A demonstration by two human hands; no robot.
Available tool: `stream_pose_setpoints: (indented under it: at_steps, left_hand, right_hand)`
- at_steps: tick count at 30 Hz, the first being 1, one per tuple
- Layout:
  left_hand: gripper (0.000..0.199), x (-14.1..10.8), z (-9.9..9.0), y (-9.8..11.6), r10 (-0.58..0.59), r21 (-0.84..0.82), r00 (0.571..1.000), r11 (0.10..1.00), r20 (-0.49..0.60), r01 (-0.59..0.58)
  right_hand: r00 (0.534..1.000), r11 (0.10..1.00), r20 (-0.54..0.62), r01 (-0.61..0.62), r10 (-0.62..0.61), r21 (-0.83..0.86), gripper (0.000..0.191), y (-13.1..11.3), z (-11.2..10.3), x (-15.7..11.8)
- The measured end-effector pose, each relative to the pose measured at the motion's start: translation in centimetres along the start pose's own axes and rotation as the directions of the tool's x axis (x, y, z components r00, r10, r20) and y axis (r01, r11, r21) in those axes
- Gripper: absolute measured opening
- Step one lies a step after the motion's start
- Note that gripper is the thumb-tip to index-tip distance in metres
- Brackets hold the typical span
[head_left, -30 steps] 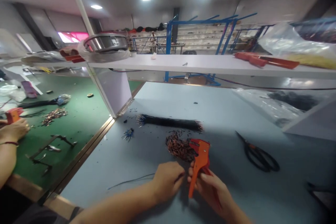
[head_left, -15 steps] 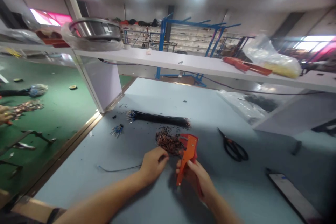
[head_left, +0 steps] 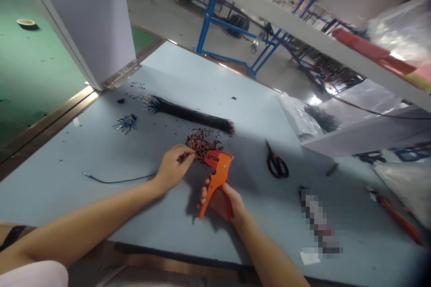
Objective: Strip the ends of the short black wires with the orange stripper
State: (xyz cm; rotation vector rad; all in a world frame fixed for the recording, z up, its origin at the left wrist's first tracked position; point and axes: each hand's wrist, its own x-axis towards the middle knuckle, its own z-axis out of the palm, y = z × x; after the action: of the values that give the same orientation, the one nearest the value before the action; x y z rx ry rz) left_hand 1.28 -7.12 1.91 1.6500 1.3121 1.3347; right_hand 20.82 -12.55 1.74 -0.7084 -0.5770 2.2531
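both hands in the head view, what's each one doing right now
Left hand: fingers pinched together on the thin black wire.
Right hand: closed around the orange and red hand tool.

Apparently a wiring workshop: bundled wires (head_left: 193, 115), scissors (head_left: 277, 164), blurry blue racks (head_left: 206, 22).

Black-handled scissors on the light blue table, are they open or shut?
Shut. The black-handled scissors show their blades together in one narrow point, with the two handle loops close side by side.
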Motion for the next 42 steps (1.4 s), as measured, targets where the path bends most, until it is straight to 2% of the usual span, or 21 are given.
stream_pose_setpoints:
  at_steps: [4, 8, 18, 24, 32, 37, 42]
  left_hand:
    - [0.013, 0.0, 0.1, -0.3, 0.076, -0.011, 0.997, 0.997, -0.011, -0.077]
    - [0.011, -0.3, 0.3, -0.1, 0.136, 0.014, 0.99, 0.991, 0.027, -0.136]
    - [0.01, -0.3, 0.1, 0.3, 0.227, 0.153, 0.973, 0.961, 0.035, -0.23]
    - [0.013, -0.8, -0.1, 0.7, 0.364, 0.251, 0.93, 0.896, 0.059, -0.366]
    - [0.007, -0.7, -0.2, 0.9, 0.393, 0.27, 0.919, 0.882, 0.034, -0.387]
    - [0.007, -0.8, -0.3, 1.3, 0.404, 0.266, 0.914, 0.878, 0.033, -0.398]
    - [0.008, -0.9, -0.4, 1.5, 0.406, 0.285, 0.913, 0.871, 0.044, -0.401]
  right_hand:
    - [1.0, 0.997, 0.011, 0.001, -0.002, 0.075, 0.037, -0.4, -0.3, 0.1]
    - [0.999, 0.996, 0.022, -0.038, 0.036, 0.082, 0.04, -0.4, -0.6, -0.1]
    - [0.998, 0.996, -0.012, -0.056, 0.056, -0.069, 0.042, -0.2, -0.3, -0.7]
    - [0.995, 0.979, -0.079, -0.07, 0.056, -0.189, 0.044, -0.1, 0.2, -1.1]
    - [0.997, 0.969, -0.07, -0.04, 0.024, -0.243, 0.043, 0.0, 0.5, -1.2]
    - [0.995, 0.979, -0.102, -0.042, 0.022, -0.199, 0.043, 0.2, 0.3, -1.2]
    - [0.997, 0.982, -0.082, -0.015, 0.0, -0.187, 0.041, 0.2, 0.1, -1.1]
